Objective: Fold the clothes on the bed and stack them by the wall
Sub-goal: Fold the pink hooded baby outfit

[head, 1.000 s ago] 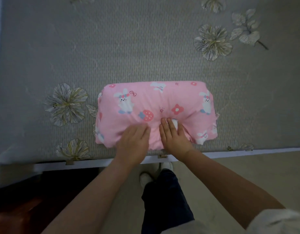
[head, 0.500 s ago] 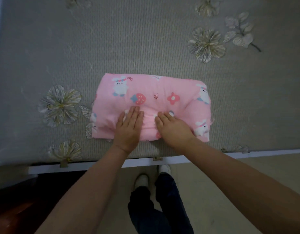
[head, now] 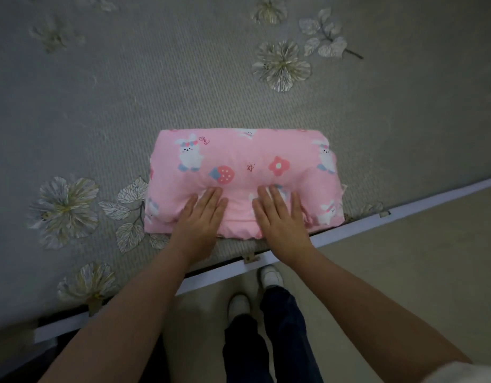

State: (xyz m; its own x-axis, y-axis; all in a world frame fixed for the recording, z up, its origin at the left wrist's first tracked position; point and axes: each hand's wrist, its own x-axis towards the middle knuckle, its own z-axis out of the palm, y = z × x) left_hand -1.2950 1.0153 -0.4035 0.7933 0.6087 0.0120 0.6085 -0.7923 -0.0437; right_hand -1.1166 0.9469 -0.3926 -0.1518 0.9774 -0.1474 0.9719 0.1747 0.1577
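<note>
The fingers (head: 211, 197) of the left hand (head: 201, 217) were straight and close together, and they lay flat on the folded pink garment (head: 238, 172). The fingers (head: 272, 197) of the right hand (head: 281, 219) were also straight, a little spread, and they pressed flat on the same garment just beside the left hand. Neither hand curled around the cloth; both pushed it down, so the cloth made a soft hollow under the palms. The garment was a thick folded bundle, pink with white rabbits, a strawberry and a red flower printed on it. It lay on the bed (head: 128, 92), close to the near edge, about in the middle of that edge. The bed cover was grey with pale flower patterns. Both bare forearms came from below over the bed's edge. Below the edge, on the light floor (head: 404, 258), stood the person's dark trousers (head: 266, 341) and white shoes (head: 270, 276).
</note>
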